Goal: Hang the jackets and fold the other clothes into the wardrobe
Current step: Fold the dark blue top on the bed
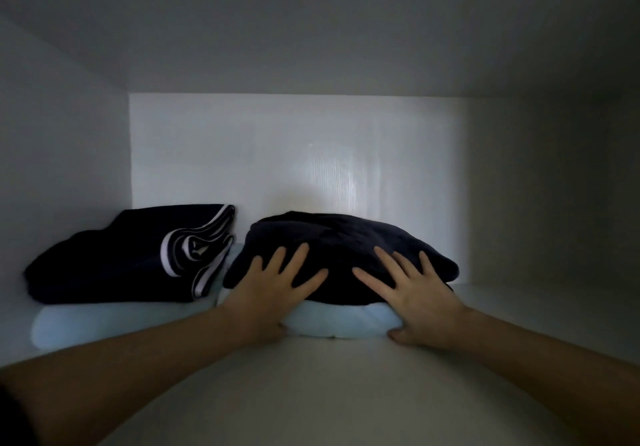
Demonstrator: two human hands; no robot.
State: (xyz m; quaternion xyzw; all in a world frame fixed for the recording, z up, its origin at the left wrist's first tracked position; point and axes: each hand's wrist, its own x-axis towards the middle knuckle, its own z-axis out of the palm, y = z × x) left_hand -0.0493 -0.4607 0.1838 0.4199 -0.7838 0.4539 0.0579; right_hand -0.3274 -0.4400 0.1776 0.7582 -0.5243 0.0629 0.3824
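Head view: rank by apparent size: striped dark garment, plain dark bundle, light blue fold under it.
1-2. striped dark garment and plain dark bundle: about alike, not ranked.
3. light blue fold: smallest showing, mostly covered by the bundle.

A dark folded garment (346, 237) sits on a pale blue fold (339, 322) at the middle of the wardrobe shelf (311, 393); the left hand (273, 289) and right hand (412, 293) spread straight fingers on its top, thumbs low against the blue fold's front; toward the shelf's left edge, 1 dark white-striped garment (121, 265) tops a second pale blue fold (86, 326).
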